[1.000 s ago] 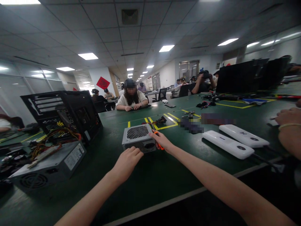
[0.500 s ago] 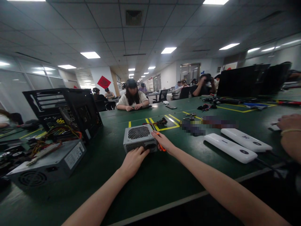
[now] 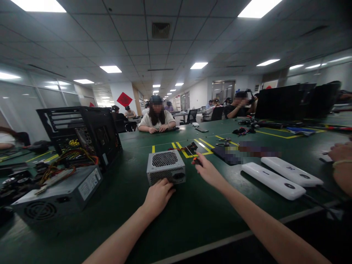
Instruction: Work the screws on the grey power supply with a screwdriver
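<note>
A grey metal power supply [image 3: 166, 167], with honeycomb vents on its top and near face, sits on the green table in front of me. My left hand [image 3: 158, 194] rests against its lower near face, fingers stretched out and thumb side hidden. In my right hand [image 3: 206, 168], just right of the power supply, is a screwdriver [image 3: 197, 161] with an orange and black handle, its shaft pointing up and left, apart from the metal case. Behind the case lies a bundle of dark connectors [image 3: 191, 147] with coloured wires.
At left stand an open black computer case [image 3: 101, 135] and a second power supply [image 3: 59, 192] with loose cables. To the right lie two white power banks [image 3: 272, 179], small metal tools [image 3: 224, 142] and dark monitors [image 3: 286, 101]. A co-worker's hand [image 3: 342, 156] is at far right; another person [image 3: 156, 119] sits opposite.
My right hand with the screwdriver has moved right, away from the power supply. My left hand has slid slightly down its near face. The camera view has tilted up a little.
</note>
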Demonstrator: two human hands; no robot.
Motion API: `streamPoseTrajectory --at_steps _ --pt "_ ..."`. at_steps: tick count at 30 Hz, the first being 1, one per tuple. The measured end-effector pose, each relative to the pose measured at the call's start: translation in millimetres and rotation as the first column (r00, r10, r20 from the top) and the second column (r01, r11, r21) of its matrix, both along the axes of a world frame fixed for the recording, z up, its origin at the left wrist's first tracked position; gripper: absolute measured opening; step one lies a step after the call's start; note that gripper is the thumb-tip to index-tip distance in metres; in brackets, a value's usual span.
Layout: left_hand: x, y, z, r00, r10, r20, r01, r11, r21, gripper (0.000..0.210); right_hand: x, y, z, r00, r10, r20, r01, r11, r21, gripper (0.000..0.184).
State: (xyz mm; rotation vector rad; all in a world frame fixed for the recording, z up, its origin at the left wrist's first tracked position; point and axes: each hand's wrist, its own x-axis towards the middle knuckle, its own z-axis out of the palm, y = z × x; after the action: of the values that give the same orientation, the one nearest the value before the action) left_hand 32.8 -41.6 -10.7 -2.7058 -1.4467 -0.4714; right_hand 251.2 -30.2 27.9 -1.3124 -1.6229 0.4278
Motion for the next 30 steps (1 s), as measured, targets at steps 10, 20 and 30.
streamPoseTrajectory --at_steps 10,20,30 --pt "-3 1 -3.5 0.994 -0.012 0.109 0.015 0.999 -0.031 0.021 -10 -97 -31.0 0.989 0.017 0.149 -0.043 0.984 0.174 0.027" --pt "-5 1 -2.5 0.968 -0.081 0.239 0.108 0.989 -0.100 0.019 -18 -98 -39.2 0.986 -0.091 0.143 0.064 0.982 0.179 0.028" --pt "-20 6 9.2 0.501 0.181 0.846 0.460 0.772 -0.438 0.019 -25 -114 -36.0 0.974 -0.005 0.226 -0.059 0.959 0.276 0.013"
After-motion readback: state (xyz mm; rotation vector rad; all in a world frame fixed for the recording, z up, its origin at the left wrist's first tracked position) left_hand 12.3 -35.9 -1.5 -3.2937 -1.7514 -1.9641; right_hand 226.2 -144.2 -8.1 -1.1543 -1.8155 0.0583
